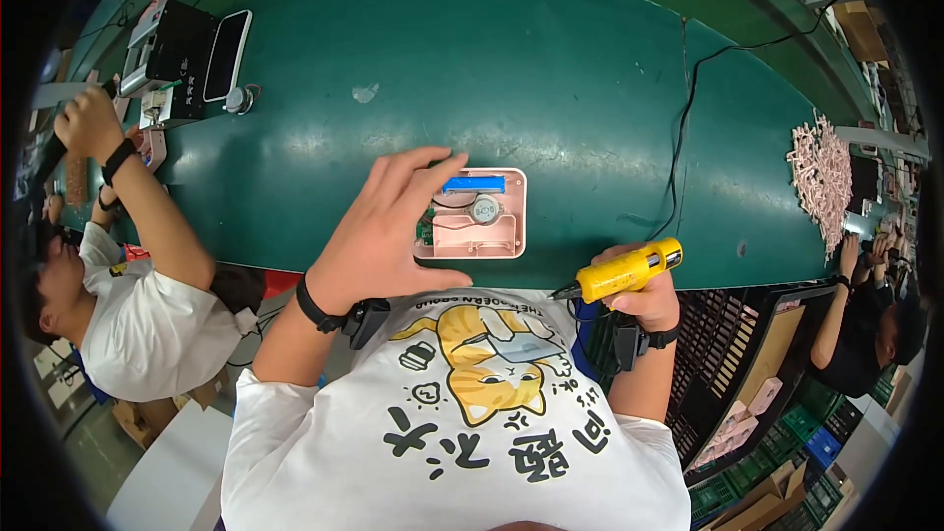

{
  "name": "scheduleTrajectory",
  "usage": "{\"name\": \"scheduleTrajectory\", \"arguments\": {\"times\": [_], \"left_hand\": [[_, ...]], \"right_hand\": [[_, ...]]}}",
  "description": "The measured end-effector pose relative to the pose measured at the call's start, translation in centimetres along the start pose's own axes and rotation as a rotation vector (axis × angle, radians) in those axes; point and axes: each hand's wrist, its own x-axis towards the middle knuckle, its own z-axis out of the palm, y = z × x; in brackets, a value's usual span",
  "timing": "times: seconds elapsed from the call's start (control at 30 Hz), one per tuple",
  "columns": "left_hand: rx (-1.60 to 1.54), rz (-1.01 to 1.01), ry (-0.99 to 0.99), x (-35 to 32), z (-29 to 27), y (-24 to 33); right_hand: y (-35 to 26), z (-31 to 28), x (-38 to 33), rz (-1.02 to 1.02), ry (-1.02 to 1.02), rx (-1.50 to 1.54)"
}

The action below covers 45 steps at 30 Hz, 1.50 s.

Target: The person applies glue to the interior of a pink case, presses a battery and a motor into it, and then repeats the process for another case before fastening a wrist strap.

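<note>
Green tabletop (590,88), our left hand (388,231) spread open on pink casing (474,216), right hand (644,300) fingers gripping yellow soldering iron (624,273).

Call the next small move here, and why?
Probably bring the yellow tool in the right hand up to the open pink case. The left hand already rests on the case's left side, its insides are exposed, and the tool tip hangs off the green belt, short of it.
</note>
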Motion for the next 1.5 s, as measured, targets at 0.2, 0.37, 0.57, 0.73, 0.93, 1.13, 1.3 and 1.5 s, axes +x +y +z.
{"name": "scheduleTrajectory", "arguments": {"times": [0.2,0.37,0.57,0.73,0.93,1.13,1.3,1.5], "left_hand": [[0.222,0.097,-0.113,2.2,-0.2,0.9],[0.153,0.065,-0.007,7.5,-1.3,-1.1],[0.306,-0.005,0.391,17.7,-0.5,-7.6],[0.117,0.029,0.653,23.0,0.2,-11.1],[0.456,0.099,0.763,24.0,-3.1,-15.4],[0.723,-0.239,0.822,23.4,-5.3,-16.9],[0.695,-0.007,0.725,22.0,-9.9,-23.5],[0.357,0.164,0.532,19.1,-7.4,-12.7]], "right_hand": [[0.5,-1.3,1.1,-0.068,-0.043,0.097],[0.0,-0.8,1.1,-0.071,0.017,0.184],[0.0,0.1,1.7,-0.103,0.066,0.206],[1.0,-0.4,1.7,-0.151,0.049,0.209],[0.9,-0.1,2.2,-0.227,0.031,0.326],[0.6,-0.3,2.7,-0.224,0.028,0.307],[0.4,0.3,3.6,-0.236,-0.014,0.321],[0.9,-0.4,2.7,-0.247,-0.002,0.338]]}}
